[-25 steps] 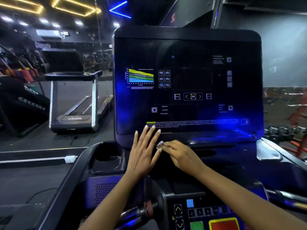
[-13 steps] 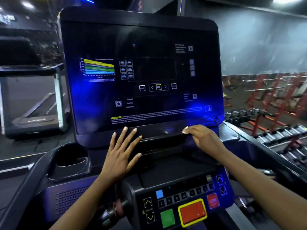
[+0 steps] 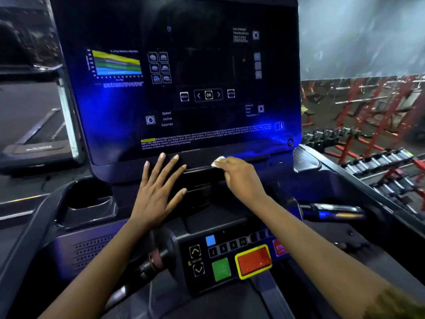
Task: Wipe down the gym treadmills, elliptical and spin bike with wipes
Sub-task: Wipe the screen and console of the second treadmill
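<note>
Head view, at the treadmill console [image 3: 184, 77].

Left hand [image 3: 158, 192]: flat, fingers straight and spread, holding nothing. The palm rests on the dark housing below the display and the fingertips reach the lower border of the screen.

Right hand [image 3: 239, 178]: fingers curled, gripping a small white wipe [image 3: 218, 161]. Only a crumpled corner of the wipe shows beyond the fingers. It is pressed against the narrow ledge along the bottom edge of the display, right of the left hand's fingertips and apart from them.

Display: dark, with printed markings, namely a coloured chart at upper left, a block of icons beside it, an "OK" key [image 3: 208, 95] at centre, and the labels Speed, Incline and Calories lower down. Blue light reflects off the left side and the lower right corner.

Control pad [image 3: 200, 261], below the hands: a green button [image 3: 221, 269], a red button [image 3: 253, 261] with a yellow surround, a small blue key [image 3: 210, 240], a row of number keys and two arrow keys marked Incline.

Cup holder [image 3: 92, 201]: recessed in the housing left of the left hand.

Surroundings: a second treadmill [image 3: 34, 143] stands at left, seen blurred. At right, a dumbbell rack [image 3: 379, 162] runs alongside, with red frames [image 3: 368, 107] behind it.
</note>
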A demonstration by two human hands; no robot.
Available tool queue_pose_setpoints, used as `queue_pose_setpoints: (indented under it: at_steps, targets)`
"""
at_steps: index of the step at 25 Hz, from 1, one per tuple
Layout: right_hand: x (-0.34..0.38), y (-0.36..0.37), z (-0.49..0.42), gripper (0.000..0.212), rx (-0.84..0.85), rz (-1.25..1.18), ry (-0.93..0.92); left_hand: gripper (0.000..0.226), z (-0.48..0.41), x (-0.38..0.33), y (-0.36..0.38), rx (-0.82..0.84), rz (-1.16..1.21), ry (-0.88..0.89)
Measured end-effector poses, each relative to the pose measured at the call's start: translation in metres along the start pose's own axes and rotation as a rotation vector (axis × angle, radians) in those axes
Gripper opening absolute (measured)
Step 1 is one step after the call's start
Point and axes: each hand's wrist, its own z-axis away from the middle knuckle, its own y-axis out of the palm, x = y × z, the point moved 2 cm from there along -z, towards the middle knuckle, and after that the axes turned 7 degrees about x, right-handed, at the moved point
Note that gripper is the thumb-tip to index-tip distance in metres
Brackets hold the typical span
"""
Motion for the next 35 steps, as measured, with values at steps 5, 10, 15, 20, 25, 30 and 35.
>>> queue_pose_setpoints:
  at_steps: [5,10,15,20,25,30,35]
  targets:
    - [0.035,-0.028,0.020,0.041,-0.090,-0.277,-0.005,0.068,0.032,-0.023,-0.031,0.127,0.282,0.027]
    - [0.081,-0.029,0.096,0.046,-0.137,-0.364,-0.040,0.084,0.104,-0.061,-0.059,0.229,0.362,-0.002]
    - [0.109,0.017,0.149,0.043,0.044,-0.133,-0.299,0.113,0.131,-0.081,-0.038,0.275,0.202,-0.097]
    - [0.086,0.014,0.145,0.046,0.051,-0.044,-0.393,0.116,0.128,-0.086,-0.036,0.269,0.120,-0.164]
    - [0.018,-0.017,0.162,0.060,-0.075,-0.058,-0.046,0.116,0.128,-0.088,-0.037,0.259,0.120,-0.194]
    - [-0.037,-0.042,0.173,0.063,-0.164,-0.046,0.227,0.118,0.128,-0.088,-0.037,0.266,0.127,-0.205]
    - [0.021,-0.028,0.159,0.059,-0.098,-0.047,-0.022,0.119,0.129,-0.088,-0.037,0.279,0.115,-0.208]
